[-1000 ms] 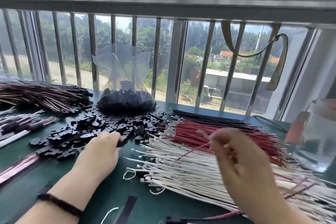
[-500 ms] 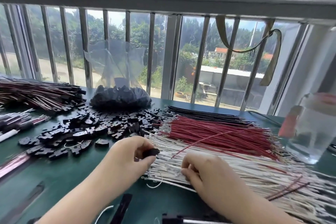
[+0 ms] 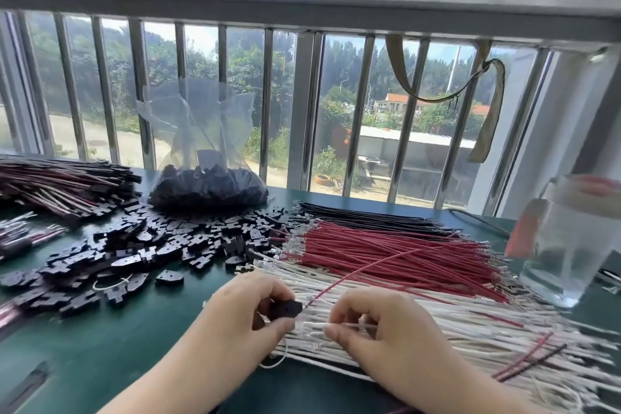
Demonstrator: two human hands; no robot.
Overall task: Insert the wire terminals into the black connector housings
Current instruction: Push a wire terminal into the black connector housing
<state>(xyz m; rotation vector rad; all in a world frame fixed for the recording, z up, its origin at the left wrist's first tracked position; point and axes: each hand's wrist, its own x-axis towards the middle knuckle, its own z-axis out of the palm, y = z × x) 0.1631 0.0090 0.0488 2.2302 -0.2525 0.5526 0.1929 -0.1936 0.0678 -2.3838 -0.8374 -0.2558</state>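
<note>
Left hand (image 3: 248, 316) pinches black connector housing (image 3: 285, 308), red wire (image 3: 363, 270) at its edge; right hand (image 3: 379, 329) pinches white wire (image 3: 342, 326) just beside, over the white wire pile (image 3: 470, 323).

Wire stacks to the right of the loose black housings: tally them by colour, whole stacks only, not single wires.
Black wire stack: 1
Red wire stack: 1
White wire stack: 1
Total: 3
</note>
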